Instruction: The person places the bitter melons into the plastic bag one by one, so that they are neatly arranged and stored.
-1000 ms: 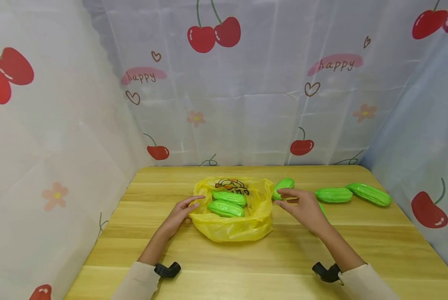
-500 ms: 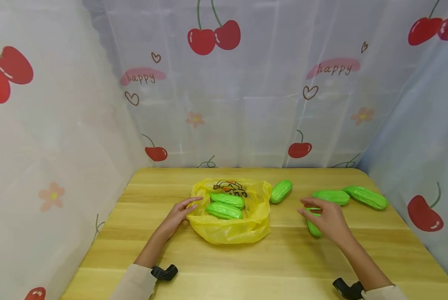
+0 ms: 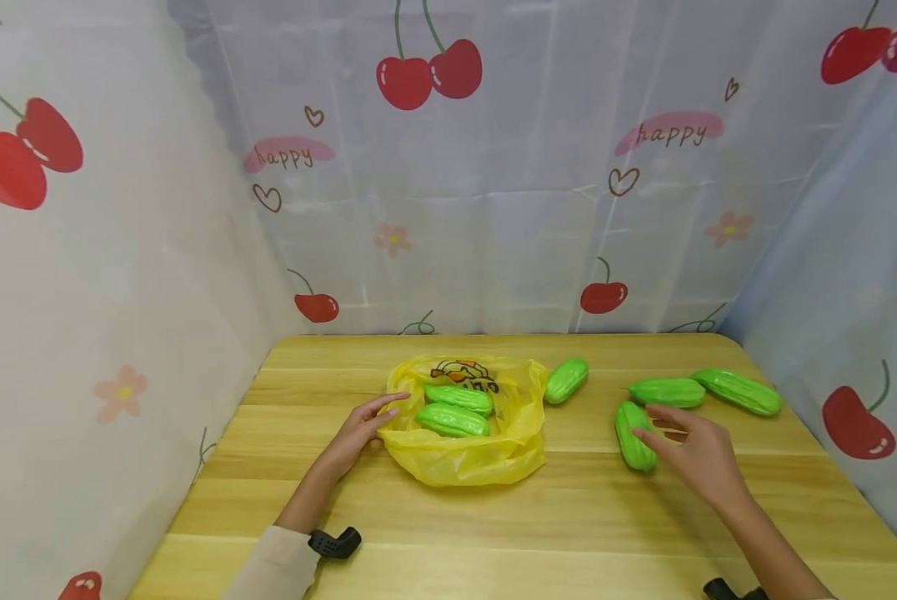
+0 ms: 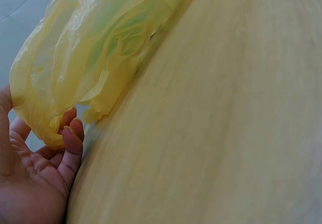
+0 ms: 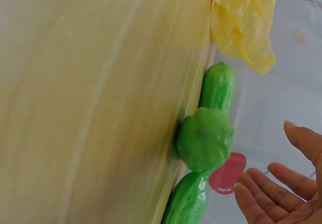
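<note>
A yellow plastic bag (image 3: 463,458) stands with its mouth spread on the table, and two glossy, ridged green cucumbers (image 3: 452,420) lie inside it. My left hand (image 3: 357,429) grips the bag's left rim; in the left wrist view its fingers (image 4: 73,146) curl round the gathered plastic. To the right of the bag, my right hand (image 3: 699,450) is beside a single cucumber (image 3: 634,437), thumb and fingers spread, holding nothing. In the right wrist view that cucumber (image 5: 204,138) shows end-on, with the fingers (image 5: 269,196) apart from it.
Another cucumber (image 3: 566,381) lies just right of the bag. Two more, a straight cucumber (image 3: 668,392) and a longer cucumber (image 3: 739,392), lie end to end at the back right. Cherry-printed curtains (image 3: 493,217) stand behind and beside the wooden table (image 3: 493,533).
My right hand has moved right, from beside the bag to the right side of the single cucumber, uncovering it. The left hand stays at the bag's rim.
</note>
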